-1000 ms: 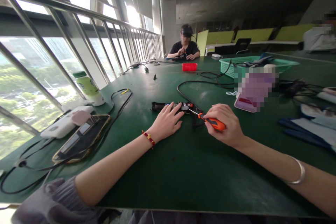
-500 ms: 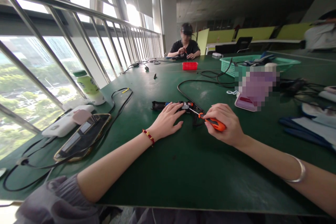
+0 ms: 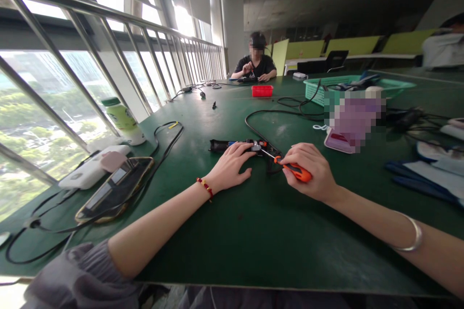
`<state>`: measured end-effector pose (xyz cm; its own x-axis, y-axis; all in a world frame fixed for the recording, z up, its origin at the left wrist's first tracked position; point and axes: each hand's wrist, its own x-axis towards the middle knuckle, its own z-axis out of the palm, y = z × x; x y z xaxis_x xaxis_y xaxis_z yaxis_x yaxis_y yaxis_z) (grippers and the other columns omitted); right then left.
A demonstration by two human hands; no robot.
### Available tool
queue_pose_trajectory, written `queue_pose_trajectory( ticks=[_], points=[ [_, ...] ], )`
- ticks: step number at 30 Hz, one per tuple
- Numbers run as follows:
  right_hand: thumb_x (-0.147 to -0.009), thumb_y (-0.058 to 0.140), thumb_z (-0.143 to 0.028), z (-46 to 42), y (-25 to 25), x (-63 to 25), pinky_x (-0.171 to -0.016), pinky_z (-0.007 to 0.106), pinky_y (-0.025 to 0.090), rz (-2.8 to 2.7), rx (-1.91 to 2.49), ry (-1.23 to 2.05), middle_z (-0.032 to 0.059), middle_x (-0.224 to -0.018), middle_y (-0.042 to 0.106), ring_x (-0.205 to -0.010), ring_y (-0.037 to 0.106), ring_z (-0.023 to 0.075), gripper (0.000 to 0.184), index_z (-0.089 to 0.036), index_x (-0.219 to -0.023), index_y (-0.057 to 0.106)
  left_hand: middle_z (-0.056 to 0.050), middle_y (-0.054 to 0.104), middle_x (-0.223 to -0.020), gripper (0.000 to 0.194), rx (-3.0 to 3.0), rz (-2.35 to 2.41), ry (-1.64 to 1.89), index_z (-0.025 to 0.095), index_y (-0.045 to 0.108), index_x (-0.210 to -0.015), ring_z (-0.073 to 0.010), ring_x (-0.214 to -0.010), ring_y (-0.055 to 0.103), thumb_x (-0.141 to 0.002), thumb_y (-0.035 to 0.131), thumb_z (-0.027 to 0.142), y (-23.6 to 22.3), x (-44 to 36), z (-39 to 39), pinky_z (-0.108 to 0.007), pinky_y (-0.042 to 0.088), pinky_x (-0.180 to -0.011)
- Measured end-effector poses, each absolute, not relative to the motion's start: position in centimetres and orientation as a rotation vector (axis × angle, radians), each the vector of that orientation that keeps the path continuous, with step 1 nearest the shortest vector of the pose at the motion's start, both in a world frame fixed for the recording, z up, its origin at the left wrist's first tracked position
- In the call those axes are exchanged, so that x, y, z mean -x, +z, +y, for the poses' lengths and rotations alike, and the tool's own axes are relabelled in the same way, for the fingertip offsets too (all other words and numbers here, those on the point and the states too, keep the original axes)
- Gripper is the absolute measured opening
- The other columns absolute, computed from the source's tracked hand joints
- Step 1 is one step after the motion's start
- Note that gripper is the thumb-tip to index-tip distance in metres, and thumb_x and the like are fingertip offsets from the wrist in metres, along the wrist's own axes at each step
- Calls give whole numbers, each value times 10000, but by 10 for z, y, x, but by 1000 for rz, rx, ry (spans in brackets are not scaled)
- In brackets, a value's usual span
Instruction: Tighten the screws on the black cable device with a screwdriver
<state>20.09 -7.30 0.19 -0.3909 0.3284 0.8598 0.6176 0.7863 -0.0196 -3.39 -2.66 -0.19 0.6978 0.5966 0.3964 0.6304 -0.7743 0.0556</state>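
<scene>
A black, opened electrical device with coloured wires and a black cable lies on the green table. My left hand rests on the device with its fingers pressed on it, holding it down. My right hand is closed around an orange-handled screwdriver. The screwdriver's thin shaft points left, with its tip at the device's exposed inner part.
At the left lie a phone, a white power bank, a green-capped bottle and black cables. A red box and a green basket stand farther back. Another person sits at the far end. Blue sheets lie right.
Hardly anything differs. My hands stay on the device and the screwdriver; the view has shifted very slightly.
</scene>
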Motion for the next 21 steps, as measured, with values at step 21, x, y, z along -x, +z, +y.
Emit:
queue_pose_trajectory(
  ticks=[21],
  points=[
    [-753, 594, -178, -73, 3, -201, -752, 390, 487, -2036, 680, -425, 41, -760, 618, -756, 589, 201, 121, -214, -860, 552, -109, 423, -1414, 499, 2842, -1000, -634, 166, 506, -1293, -275, -1308, 360, -820, 546, 319, -2, 34, -27, -454, 271, -1138]
  ],
)
